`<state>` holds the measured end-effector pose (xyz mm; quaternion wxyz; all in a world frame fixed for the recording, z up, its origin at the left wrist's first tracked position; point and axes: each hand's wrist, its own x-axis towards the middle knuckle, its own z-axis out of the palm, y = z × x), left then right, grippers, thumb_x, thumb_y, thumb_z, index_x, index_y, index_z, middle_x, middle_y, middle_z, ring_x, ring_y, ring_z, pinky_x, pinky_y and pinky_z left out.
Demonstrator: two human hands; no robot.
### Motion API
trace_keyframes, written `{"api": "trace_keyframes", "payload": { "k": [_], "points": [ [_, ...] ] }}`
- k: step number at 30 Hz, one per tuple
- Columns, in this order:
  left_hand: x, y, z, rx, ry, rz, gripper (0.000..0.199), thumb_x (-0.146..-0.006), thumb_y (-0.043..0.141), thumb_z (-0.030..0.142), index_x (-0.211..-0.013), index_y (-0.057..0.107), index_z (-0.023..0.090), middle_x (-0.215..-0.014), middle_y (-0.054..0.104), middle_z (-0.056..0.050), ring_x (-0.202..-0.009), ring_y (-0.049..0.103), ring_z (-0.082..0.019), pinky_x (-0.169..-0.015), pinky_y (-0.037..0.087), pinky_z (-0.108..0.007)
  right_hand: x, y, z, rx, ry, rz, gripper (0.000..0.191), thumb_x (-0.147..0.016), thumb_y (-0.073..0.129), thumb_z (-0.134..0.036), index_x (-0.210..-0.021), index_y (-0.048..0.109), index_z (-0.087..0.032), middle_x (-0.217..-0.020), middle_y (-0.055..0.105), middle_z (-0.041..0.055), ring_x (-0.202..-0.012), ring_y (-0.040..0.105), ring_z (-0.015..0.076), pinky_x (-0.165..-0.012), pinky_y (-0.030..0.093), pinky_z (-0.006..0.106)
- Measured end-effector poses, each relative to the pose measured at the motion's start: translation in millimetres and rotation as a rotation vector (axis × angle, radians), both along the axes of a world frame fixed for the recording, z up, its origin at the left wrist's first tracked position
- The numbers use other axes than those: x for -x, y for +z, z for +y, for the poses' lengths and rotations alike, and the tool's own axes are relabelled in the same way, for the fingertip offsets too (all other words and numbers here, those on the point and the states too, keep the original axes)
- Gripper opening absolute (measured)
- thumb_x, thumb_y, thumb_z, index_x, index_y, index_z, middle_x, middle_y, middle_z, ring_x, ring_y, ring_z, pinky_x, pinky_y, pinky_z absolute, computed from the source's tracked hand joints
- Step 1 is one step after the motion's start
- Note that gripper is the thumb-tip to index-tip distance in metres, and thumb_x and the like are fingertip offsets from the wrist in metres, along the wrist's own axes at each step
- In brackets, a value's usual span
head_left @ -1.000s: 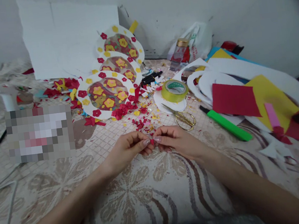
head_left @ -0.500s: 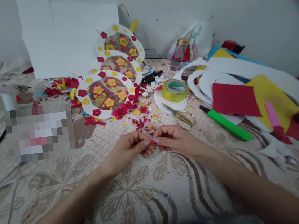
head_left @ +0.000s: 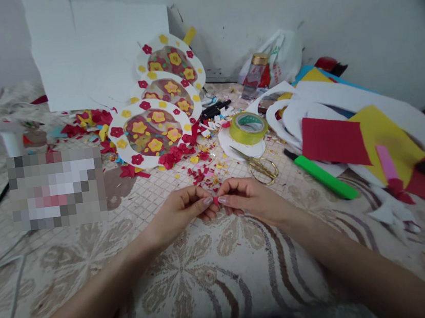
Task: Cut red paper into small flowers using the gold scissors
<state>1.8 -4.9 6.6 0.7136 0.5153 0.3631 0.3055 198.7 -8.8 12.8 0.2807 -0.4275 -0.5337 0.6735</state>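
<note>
Between my fingertips is a small red paper piece [head_left: 215, 200], mostly covered, so its exact shape is hidden. My left hand [head_left: 191, 205] pinches it from the left with thumb and index finger. From the other side my right hand [head_left: 244, 197] pinches the same piece, the two thumbs nearly meeting. Just beyond the hands lie red, pink and yellow paper scraps [head_left: 208, 172]. Gold-handled scissors [head_left: 263, 170] rest past my right hand, their blades resting on a white paper disc [head_left: 226, 144]. A roll of yellow-green tape [head_left: 248, 133] sits on that disc.
Three white oval frames with paper flowers [head_left: 122, 152] lean in a row before a white board [head_left: 102, 48]. To the right lie a green cutter [head_left: 327, 178], red paper [head_left: 332, 141] and yellow paper [head_left: 392, 142]. A bottle [head_left: 252, 76] stands behind. A glue gun [head_left: 10, 135] stands left.
My left fingertips have shifted very slightly left, and a little more of the red paper piece shows between the thumbs. Everything else looks the same.
</note>
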Motion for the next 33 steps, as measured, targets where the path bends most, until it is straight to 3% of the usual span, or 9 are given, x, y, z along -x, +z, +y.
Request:
{"api": "trace_keyframes", "payload": {
  "k": [25, 33],
  "points": [
    [1.5, -0.6, 1.7, 0.001, -0.041, -0.002, 0.017, -0.082, 0.059, 0.029, -0.083, 0.058, 0.012, -0.078, 0.066, -0.004, -0.07, 0.061, -0.012, -0.068, 0.048, -0.025, 1.2, 1.2, 1.6, 0.031, 0.012, 0.023, 0.013, -0.078, 0.062, -0.027, -0.081, 0.057, -0.016, -0.062, 0.056, -0.003, -0.053, 0.046, 0.0068, -0.048, 0.033, 0.019],
    [2.1, -1.7, 2.5, -0.073, -0.061, 0.02, 0.017, -0.083, 0.057, 0.03, -0.083, 0.058, 0.012, -0.075, 0.064, -0.003, -0.069, 0.06, -0.012, -0.067, 0.049, -0.025, 1.0, 3.3, 1.8, -0.043, 0.036, -0.034, 0.014, -0.08, 0.058, -0.03, -0.081, 0.056, -0.016, -0.063, 0.054, -0.0029, -0.053, 0.046, 0.007, -0.048, 0.033, 0.019]
  ]
}}
